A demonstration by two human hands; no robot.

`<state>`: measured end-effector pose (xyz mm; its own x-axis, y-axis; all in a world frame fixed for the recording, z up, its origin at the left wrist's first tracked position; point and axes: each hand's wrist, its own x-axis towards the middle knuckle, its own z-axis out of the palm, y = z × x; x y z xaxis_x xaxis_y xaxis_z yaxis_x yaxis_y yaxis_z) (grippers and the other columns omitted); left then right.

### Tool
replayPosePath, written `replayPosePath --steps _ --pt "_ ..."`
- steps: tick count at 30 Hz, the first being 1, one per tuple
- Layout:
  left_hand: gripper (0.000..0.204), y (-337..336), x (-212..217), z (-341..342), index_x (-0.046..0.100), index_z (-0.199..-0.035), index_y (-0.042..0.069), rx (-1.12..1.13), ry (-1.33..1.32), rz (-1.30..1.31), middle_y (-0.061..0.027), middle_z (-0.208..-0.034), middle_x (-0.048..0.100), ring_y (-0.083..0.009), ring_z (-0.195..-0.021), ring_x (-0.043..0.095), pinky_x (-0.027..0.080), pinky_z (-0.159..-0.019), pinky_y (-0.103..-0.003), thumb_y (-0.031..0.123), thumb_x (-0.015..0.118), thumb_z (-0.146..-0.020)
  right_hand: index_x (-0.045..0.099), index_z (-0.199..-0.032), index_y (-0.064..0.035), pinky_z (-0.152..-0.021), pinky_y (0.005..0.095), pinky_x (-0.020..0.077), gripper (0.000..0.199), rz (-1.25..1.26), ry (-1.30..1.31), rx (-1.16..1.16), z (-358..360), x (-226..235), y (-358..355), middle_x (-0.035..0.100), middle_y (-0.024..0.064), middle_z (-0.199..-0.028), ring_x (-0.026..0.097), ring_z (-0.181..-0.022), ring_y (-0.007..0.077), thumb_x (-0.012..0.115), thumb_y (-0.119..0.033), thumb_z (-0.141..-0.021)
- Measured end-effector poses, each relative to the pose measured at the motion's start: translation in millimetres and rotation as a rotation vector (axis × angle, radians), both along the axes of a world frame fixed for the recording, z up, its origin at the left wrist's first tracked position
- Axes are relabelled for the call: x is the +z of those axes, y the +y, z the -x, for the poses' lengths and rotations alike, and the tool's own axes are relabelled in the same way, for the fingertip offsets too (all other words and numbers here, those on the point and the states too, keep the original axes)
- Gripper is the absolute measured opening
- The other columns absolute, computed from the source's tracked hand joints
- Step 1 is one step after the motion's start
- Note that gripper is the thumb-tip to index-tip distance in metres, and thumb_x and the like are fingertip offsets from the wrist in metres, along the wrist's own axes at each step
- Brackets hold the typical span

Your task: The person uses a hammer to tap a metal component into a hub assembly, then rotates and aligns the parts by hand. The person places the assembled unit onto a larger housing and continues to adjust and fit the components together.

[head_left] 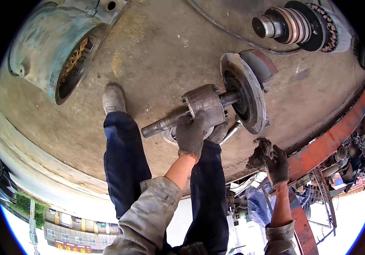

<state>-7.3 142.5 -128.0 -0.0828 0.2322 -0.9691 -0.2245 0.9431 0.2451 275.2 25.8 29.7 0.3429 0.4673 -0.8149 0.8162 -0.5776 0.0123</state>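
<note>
A motor rotor [210, 102] with a brown metal core lies across the middle, its bare shaft end [159, 126] pointing left. On the rotor's right end sits a large round end cover [244, 93], standing on edge. My left hand [191, 135], in a dark knit glove, is closed on the rotor where shaft and core meet, one finger up along the core. Part of its grip is hidden. My right hand [278, 165], gloved too, is raised to the right of the rotor, away from it, and clutches a crumpled dark rag [261, 154].
At the upper left lies a green motor housing [42, 51] with windings inside. A larger rotor with slip rings [295, 25] rests at the upper right, near a cable [225, 27] on the floor. A rusty red beam [331, 148] and scrap border the right. My shoe [114, 100] stands left.
</note>
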Motion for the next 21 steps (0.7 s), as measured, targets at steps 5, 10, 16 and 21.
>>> replayPosePath --steps 5,10,16,21 --pt "0.037 17 9 1 0.069 -0.104 -0.005 -0.171 0.010 0.057 -0.0106 -0.098 0.073 -0.0169 -0.083 0.066 0.054 -0.074 -0.034 0.031 0.077 -0.098 0.062 -0.140 0.0019 -0.105 0.0383 0.0532 0.056 -0.571 0.022 -0.305 74 -41 103 0.065 0.0167 -0.133 0.065 -0.123 0.0283 0.081 -0.004 -0.088" --pt "0.037 -15 -20 12 0.072 -0.105 -0.006 -0.229 0.085 0.031 -0.0119 -0.099 0.074 -0.0169 -0.089 0.066 0.052 -0.082 -0.036 0.030 0.077 -0.097 0.067 -0.134 -0.0033 -0.101 0.0377 0.0529 0.041 -0.304 0.267 -0.983 143 -51 56 0.068 0.0115 -0.134 0.066 -0.120 0.0217 0.077 -0.014 -0.096" --pt "0.035 8 -7 3 0.067 -0.116 -0.004 -0.080 0.090 0.047 -0.0077 -0.110 0.070 -0.0157 -0.099 0.063 0.052 -0.088 -0.034 0.024 0.077 -0.098 0.062 -0.144 -0.0051 -0.104 0.0386 0.0523 0.039 -0.408 0.837 -1.844 128 -179 17 0.069 0.0063 -0.134 0.065 -0.122 0.0181 0.060 -0.018 -0.107" --pt "0.036 9 10 4 0.064 -0.118 -0.001 -0.100 0.137 0.025 -0.0092 -0.115 0.066 -0.0181 -0.105 0.064 0.055 -0.092 -0.036 0.026 0.077 -0.099 0.067 -0.134 -0.0029 -0.111 0.0381 0.0495 0.033 -0.421 0.642 -1.177 128 -186 39 0.068 0.0092 -0.133 0.064 -0.122 0.0191 0.063 -0.006 -0.102"
